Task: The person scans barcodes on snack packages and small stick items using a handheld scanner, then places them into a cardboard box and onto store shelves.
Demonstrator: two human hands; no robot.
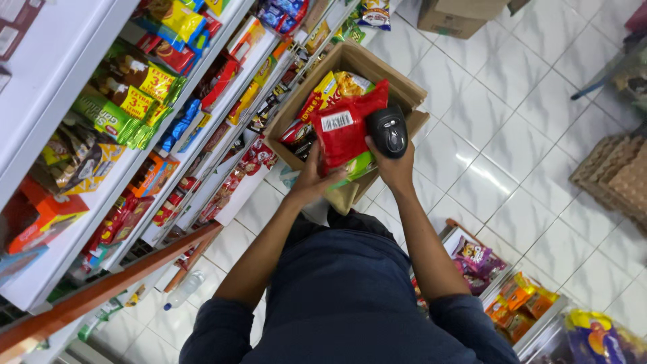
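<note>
My left hand (311, 180) holds a red snack packet (345, 128) with a white barcode label facing up. My right hand (394, 165) grips a black handheld scanner (387, 129), its head right beside the packet's upper right edge. Both hands hover over an open cardboard box (397, 84) on the floor, filled with red, yellow and green snack packets. A green packet peeks out under the red one.
Store shelves (81, 222) packed with snack packets run along the left. A plastic bottle (183, 290) lies on the tiled floor (512, 135) below them. A basket of snacks (502, 283) stands at the lower right, egg trays (617, 178) at the right, another carton (458, 17) at the top.
</note>
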